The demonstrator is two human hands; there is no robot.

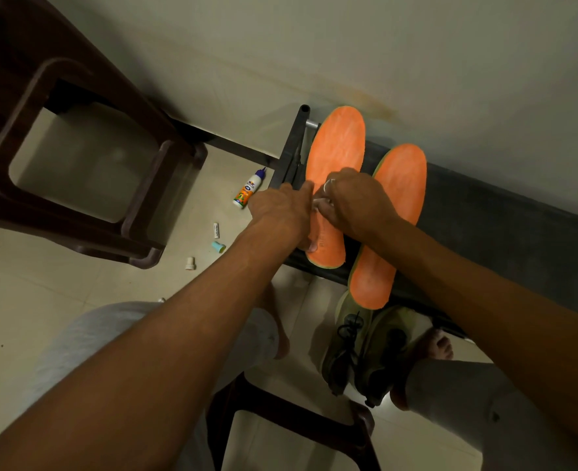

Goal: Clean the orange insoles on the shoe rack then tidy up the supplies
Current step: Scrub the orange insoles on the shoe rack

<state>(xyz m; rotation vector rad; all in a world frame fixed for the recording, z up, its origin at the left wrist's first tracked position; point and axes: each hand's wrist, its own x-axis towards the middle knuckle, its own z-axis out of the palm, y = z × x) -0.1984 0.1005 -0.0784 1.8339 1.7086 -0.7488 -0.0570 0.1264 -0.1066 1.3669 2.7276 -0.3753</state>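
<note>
Head camera, looking straight down: two orange insoles lie side by side on the dark top of the shoe rack. The left insole is under both hands, and the right insole is just beside it, its heel overhanging the near edge. The left hand presses on the left insole with straight fingers, grip released. The right hand has its grip clenched on a small pale wad, probably a wipe, though it is mostly hidden. Thin foam like this should be light, floppy and apt to slide. Pinning it near heel and arch while rubbing, or lifting it by an edge, seems wisest. A small squeeze bottle lies on the floor.
</note>
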